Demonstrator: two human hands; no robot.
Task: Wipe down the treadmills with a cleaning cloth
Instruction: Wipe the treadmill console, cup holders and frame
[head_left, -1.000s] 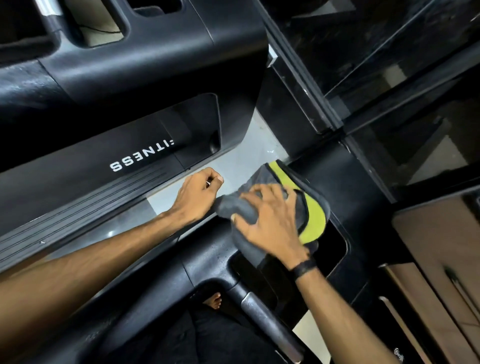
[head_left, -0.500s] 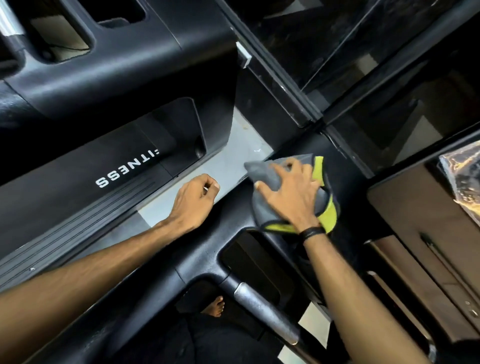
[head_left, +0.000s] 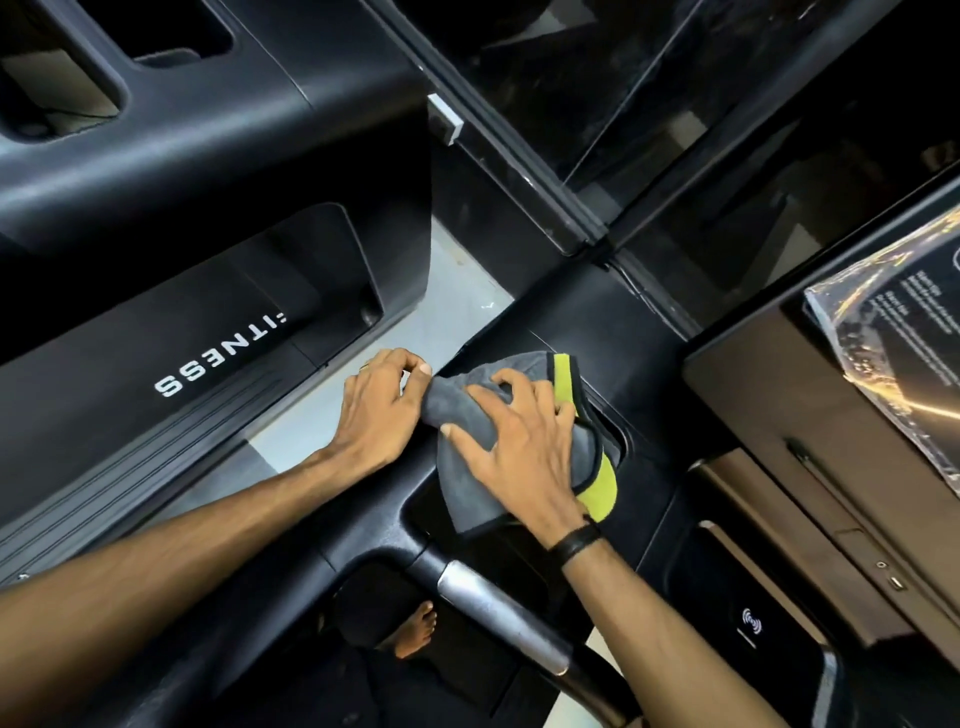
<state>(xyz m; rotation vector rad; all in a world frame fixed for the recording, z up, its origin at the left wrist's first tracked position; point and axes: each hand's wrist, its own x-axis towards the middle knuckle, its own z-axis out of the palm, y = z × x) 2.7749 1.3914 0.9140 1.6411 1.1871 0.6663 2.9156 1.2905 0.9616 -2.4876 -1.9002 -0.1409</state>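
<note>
Black treadmill console (head_left: 597, 322) plastic fills the view. Under the right hand (head_left: 519, 452), fingers spread wide and flat, lies the grey-and-yellow cloth (head_left: 467, 483); the left hand (head_left: 379, 410) rests just beside them, fingers curled, its grip unclear. Wiping looks midway, with much plastic apparently left.

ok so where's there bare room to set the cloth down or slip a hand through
Bare grey floor strip runs between the lettered treadmill and the black console frame. It is crowded where the right hand presses the cloth beside the left hand.
</note>
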